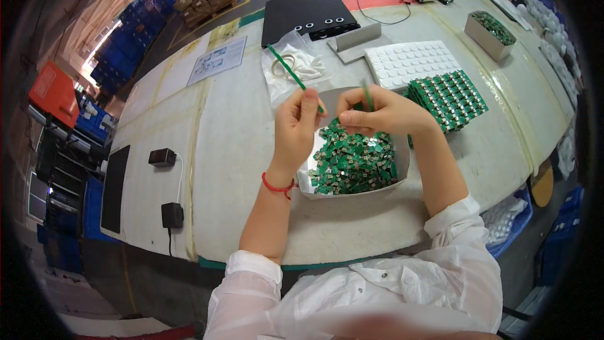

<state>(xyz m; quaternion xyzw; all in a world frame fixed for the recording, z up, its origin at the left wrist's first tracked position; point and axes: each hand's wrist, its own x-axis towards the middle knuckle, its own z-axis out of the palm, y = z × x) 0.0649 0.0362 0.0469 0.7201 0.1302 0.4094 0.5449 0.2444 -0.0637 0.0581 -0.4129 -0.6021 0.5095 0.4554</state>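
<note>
My left hand [298,127] is closed on a long, thin green circuit-board strip [286,66] that slants up and away to the left. My right hand [380,112] is closed too, pinching a shorter green strip [367,96] smeared by motion. Both hands hang over the far part of a white box [352,194]. A heap of small green circuit boards [352,160] with metal connectors fills much of that box. Right of my right hand sits a stack of green circuit-board panels [450,99], with rows of metal connectors on top.
Beyond the hands lie a clear plastic bag [283,79] with white contents, a metal stand [357,41] and a white tray [409,62] with round pads. A black board [305,16] is farther back. Another box [475,36] of green pieces stands far right; power adapters [172,215] lie left.
</note>
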